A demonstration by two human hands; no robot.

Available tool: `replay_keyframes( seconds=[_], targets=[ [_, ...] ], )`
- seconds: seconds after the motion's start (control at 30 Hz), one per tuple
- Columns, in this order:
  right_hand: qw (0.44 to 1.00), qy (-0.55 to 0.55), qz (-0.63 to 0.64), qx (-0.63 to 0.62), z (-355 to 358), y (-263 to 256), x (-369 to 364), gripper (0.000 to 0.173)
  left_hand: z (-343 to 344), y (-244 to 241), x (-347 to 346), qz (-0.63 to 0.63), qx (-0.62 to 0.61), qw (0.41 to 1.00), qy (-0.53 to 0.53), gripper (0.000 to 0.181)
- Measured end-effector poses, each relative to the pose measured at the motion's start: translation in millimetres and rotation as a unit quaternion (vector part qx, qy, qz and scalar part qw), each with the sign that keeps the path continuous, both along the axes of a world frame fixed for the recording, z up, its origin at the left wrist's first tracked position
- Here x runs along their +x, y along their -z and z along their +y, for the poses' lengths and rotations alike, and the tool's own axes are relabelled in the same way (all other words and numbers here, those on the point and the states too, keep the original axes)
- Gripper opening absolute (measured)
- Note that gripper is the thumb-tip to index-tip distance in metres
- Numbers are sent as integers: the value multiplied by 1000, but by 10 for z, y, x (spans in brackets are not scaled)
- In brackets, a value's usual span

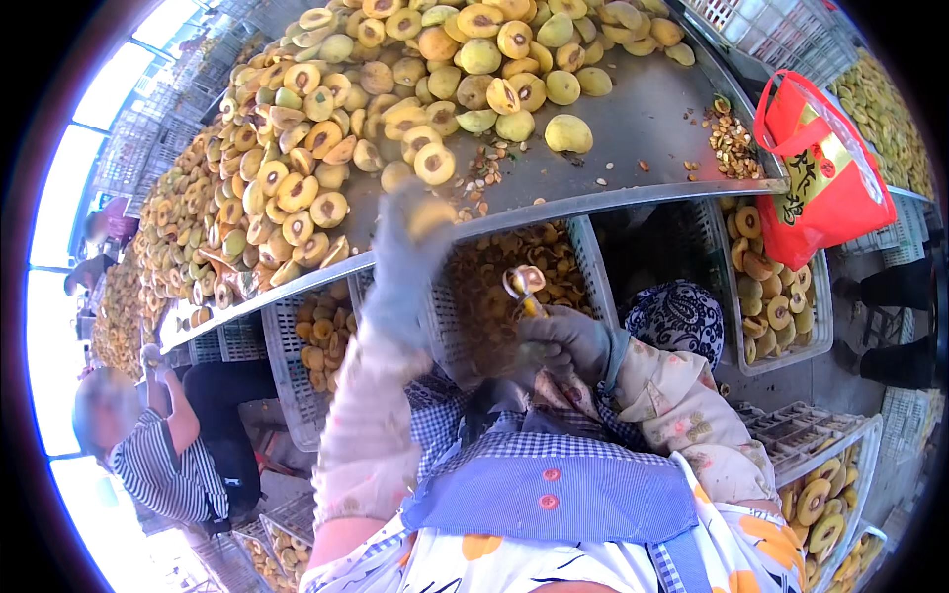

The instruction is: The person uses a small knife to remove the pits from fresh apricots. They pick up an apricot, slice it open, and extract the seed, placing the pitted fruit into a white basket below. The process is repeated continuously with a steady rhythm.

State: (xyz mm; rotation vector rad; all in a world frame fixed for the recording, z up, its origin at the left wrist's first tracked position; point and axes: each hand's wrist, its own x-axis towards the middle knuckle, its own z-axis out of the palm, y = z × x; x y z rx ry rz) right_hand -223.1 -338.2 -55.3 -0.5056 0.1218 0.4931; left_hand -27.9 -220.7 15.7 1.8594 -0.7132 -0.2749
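My left hand [415,230], in a grey glove and blurred by motion, is over the metal table's edge with a yellow fruit half [430,216] at its fingers. My right hand [567,342], also gloved, is closed around the yellow handle of a small tool with a curved metal loop [523,285]. A piece of pale fruit [531,279] shows at the loop. Beneath both hands sits a crate of fruit pieces [511,252]. Halved yellow fruits [296,191] with brown centres are heaped on the metal table [630,126], just beyond my left hand.
Seeds and scraps [730,144] lie near the table's right corner, beside a red bag [823,178]. Crates of fruit stand below at left [289,370] and right [823,326]. A co-worker in a striped shirt [174,459] sits at the left. More crates stand behind me, lower right.
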Motion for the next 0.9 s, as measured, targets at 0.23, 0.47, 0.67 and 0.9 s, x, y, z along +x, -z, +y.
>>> replay_keyframes(
  seconds=[0.23,0.47,0.67,0.9],
  targets=[
    [921,145,68,-355,455,-163,-16,23,413,126,-811,376,-235,896,-36,26],
    [572,65,-31,-817,713,-634,-143,47,591,158,-928,450,-343,824,-38,38],
    [545,107,-8,-832,842,-641,-249,32,619,38,-1074,488,-368,790,-49,35],
    [541,129,-68,-829,878,-548,-306,16,601,156,-1250,366,-334,867,59,28]
  ],
)
